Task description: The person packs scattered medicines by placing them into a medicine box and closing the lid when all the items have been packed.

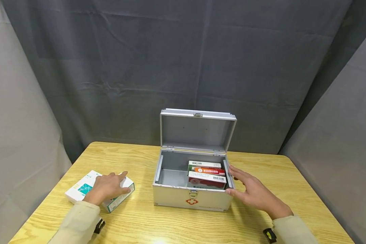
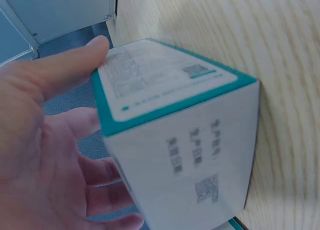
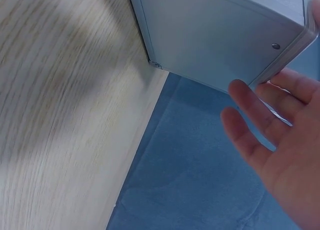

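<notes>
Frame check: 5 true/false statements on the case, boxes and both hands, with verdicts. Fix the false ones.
1. The silver case stands with its lid raised. True.
2. The white box lies inside the case. False: the white box lies on the table, left of the case.
3. The left hand is at the white box. True.
4. The packs in the case sit against its left wall. False: the packs are toward its right side.
5. The right hand is at the white box too. False: the right hand is at the case's right side.
</notes>
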Motion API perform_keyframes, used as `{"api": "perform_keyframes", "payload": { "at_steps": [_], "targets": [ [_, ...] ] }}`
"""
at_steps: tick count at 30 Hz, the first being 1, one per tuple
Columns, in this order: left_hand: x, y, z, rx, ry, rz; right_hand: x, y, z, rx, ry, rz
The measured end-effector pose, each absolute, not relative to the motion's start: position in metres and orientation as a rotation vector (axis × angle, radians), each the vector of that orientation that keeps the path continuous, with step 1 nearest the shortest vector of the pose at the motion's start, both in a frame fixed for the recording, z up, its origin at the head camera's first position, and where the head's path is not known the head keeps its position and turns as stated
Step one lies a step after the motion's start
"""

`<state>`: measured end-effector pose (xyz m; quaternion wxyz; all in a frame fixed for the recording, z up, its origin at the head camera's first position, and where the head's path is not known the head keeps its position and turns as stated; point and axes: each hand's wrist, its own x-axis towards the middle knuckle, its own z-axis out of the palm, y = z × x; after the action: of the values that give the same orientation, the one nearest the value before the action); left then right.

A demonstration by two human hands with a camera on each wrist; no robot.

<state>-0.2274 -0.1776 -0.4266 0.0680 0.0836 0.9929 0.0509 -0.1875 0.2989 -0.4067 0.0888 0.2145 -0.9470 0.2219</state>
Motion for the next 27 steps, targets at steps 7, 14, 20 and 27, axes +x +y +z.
{"api": "perform_keyframes", "payload": {
  "at_steps": [7, 14, 20, 27],
  "targets": [
    [-0.2286, -0.1765, -0.4284, 0.241, 2.968, 0.206, -0.1882, 0.2989, -0.4087, 0.638, -2.819, 0.656],
    [-0.2301, -0.1786, -0.4297, 0.236, 2.989, 0.271, -0.1888, 0.2981, -0.4092, 0.628, -2.823, 0.648],
    [-0.23, -0.18, -0.4293, 0.238, 2.998, 0.309, -0.1899, 0.2982, -0.4057, 0.64, -2.811, 0.626],
    [-0.2283, -0.1774, -0.4291, 0.273, 3.029, 0.303, -0.1889, 0.2979, -0.4043, 0.642, -2.819, 0.632]
  ]
}}
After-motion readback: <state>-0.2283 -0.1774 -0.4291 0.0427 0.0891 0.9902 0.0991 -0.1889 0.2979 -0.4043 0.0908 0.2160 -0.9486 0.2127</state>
